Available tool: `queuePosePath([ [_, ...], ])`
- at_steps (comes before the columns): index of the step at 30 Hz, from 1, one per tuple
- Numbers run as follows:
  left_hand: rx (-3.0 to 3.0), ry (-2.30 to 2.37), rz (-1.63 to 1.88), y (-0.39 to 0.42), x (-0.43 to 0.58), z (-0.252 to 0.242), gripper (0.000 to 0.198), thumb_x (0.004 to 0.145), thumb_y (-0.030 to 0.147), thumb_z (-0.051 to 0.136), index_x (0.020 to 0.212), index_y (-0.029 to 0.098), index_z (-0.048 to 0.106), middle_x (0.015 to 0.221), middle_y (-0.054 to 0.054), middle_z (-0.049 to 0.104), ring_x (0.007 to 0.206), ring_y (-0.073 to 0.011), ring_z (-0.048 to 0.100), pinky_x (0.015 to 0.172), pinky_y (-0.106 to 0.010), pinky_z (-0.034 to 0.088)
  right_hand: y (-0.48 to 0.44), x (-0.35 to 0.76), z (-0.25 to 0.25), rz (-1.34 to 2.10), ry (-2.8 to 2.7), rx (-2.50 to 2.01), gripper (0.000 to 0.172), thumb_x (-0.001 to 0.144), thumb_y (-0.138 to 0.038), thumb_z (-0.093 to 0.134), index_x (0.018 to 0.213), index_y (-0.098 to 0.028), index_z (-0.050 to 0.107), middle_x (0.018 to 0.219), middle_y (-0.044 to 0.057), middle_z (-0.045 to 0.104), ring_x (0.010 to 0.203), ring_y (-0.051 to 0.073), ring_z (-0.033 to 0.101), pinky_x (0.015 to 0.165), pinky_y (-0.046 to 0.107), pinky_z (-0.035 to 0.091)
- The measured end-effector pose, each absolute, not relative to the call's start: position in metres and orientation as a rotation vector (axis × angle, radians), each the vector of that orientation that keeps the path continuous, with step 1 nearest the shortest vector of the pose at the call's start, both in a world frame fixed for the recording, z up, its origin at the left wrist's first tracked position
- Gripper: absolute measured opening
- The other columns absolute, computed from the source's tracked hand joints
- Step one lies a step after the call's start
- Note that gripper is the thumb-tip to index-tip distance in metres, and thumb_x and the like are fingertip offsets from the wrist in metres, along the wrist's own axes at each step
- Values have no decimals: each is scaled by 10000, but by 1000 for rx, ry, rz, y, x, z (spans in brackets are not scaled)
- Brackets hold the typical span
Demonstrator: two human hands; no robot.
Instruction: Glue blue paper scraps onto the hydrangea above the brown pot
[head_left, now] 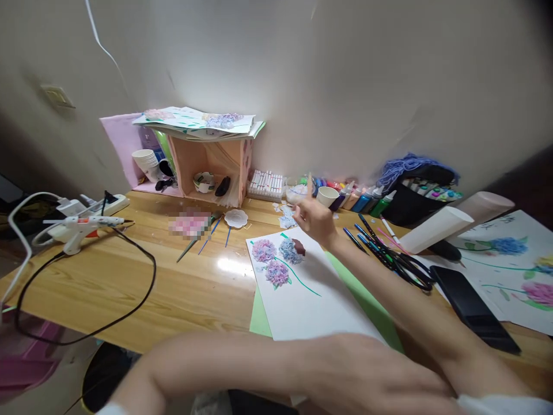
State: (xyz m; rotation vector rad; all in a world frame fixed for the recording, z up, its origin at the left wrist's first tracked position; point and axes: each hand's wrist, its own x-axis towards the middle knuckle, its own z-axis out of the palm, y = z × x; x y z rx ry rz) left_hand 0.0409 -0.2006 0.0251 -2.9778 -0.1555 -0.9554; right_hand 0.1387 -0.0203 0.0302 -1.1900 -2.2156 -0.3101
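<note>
My right hand (317, 220) is above scattered pale blue scraps (287, 219) behind the drawing sheet. One finger points up while the others curl together; whatever they may hold is hidden. My left hand (375, 377) is blurred, reaching across the front edge of the sheet toward my right forearm, its fingertips unclear. The white sheet (298, 314) lies tilted on green paper (261, 314). It carries two pink-purple textured flower heads (277, 272), a blue one (288, 252) with a bare brown patch (299, 248), and a drawn green stem (302, 280).
A glue gun (82, 233) with a looping black cord lies left. Brushes (211, 235) and a white palette (235, 218) are mid-table. Behind are a peach box (246, 167), markers (265, 183), a paper cup (327, 196) and paint bottles (365, 199). Pens, scissors (410, 271) and a phone (474, 308) lie right.
</note>
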Motion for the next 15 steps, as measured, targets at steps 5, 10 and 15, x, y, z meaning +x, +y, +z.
queuePosePath([
  [5, -2778, -1516, -1278, -119, -56, -10, 192, 916, 203, 406, 945, 195, 595, 891, -60, 656, 870, -184, 607, 767, -309, 481, -95, 174, -11, 465, -1713, -1411, 226, 841, -248, 508, 712, -246, 323, 891, 58, 681, 878, 231, 650, 742, 348, 465],
  [10, -2668, -1965, -957, -76, -78, -31, 180, 897, 311, 477, 873, 193, 610, 861, -56, 610, 858, -223, 565, 735, -340, 434, -132, 187, -46, 645, -1655, -1693, 311, 778, -368, 624, 805, -250, 338, 1190, 95, 585, 1111, 288, 546, 879, 459, 429],
  [15, -2725, -1964, -987, -74, -71, -40, 162, 864, 341, 537, 849, 198, 609, 841, -39, 597, 822, -203, 544, 718, -316, 413, -135, 193, -58, 560, -1583, -1774, 418, 694, -412, 699, 826, -252, 336, 1285, 131, 511, 1183, 334, 465, 906, 500, 399],
])
